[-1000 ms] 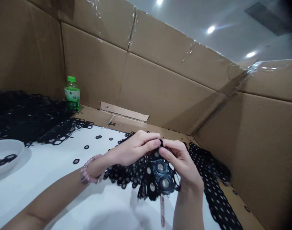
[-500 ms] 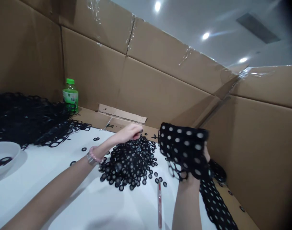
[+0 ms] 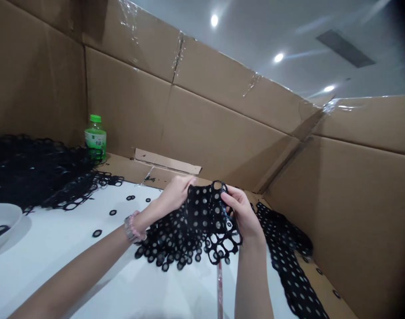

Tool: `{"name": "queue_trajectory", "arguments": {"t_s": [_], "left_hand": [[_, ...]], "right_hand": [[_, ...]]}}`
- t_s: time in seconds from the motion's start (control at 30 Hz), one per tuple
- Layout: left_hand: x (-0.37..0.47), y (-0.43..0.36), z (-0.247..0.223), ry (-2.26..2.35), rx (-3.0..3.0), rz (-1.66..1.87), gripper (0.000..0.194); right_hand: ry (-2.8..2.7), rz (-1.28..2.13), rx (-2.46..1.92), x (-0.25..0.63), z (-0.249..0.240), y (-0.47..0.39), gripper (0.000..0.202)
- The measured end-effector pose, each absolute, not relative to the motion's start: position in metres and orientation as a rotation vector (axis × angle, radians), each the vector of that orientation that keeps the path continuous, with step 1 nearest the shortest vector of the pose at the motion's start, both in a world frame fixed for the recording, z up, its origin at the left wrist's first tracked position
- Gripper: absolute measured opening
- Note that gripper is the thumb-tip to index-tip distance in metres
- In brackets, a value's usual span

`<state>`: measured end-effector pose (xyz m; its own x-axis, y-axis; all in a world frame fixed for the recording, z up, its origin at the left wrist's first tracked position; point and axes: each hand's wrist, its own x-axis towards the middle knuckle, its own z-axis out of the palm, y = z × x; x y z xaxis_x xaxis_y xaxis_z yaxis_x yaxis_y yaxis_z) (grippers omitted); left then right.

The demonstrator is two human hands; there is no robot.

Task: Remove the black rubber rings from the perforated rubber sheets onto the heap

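Pinching hands (image 3: 208, 191), both mine, hold up a black dotted sheet (image 3: 202, 208) over the ring pile.
Left fingers grip its upper left corner, right thumb and fingers its right edge; the ring pile (image 3: 169, 243) lies beneath it, the red stick (image 3: 220, 283) nearer me than that pile.

White bowl (image 3: 8, 213) cropped at left, reddish stick (image 3: 220, 288) partly hidden (behind held black mesh (image 3: 202, 210))
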<state>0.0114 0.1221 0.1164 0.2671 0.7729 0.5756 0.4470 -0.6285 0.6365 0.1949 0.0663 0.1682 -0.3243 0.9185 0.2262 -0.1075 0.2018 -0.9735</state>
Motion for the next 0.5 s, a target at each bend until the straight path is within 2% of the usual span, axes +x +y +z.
{"name": "queue_trajectory", "arguments": {"t_s": [0.1, 0.17, 0.33, 0.43, 0.5], "left_hand": [[-0.001, 0.103, 0.142, 1.069, 2.112, 1.695, 0.035], [-0.003, 0.089, 0.151, 0.922, 2.144, 1.773, 0.035], [0.011, 0.065, 0.158, 0.721, 2.322, 1.253, 0.028], [0.017, 0.063, 0.159, 0.629, 2.187, 1.212, 0.028], [0.016, 0.067, 0.159, 0.538, 2.043, 1.178, 0.032]], "right_hand": [[-1.507, 1.237, -0.848, 0.192, 0.168, 0.066, 0.016], [-1.546, 1.182, -0.86, 0.187, 0.168, 0.064, 0.015], [-1.672, 1.278, -0.738, 0.171, 0.166, 0.056, 0.012], [-1.59, 1.336, -0.676, 0.171, 0.166, 0.054, 0.011], [-1.531, 1.349, -0.666, 0.175, 0.168, 0.055, 0.018]]}}
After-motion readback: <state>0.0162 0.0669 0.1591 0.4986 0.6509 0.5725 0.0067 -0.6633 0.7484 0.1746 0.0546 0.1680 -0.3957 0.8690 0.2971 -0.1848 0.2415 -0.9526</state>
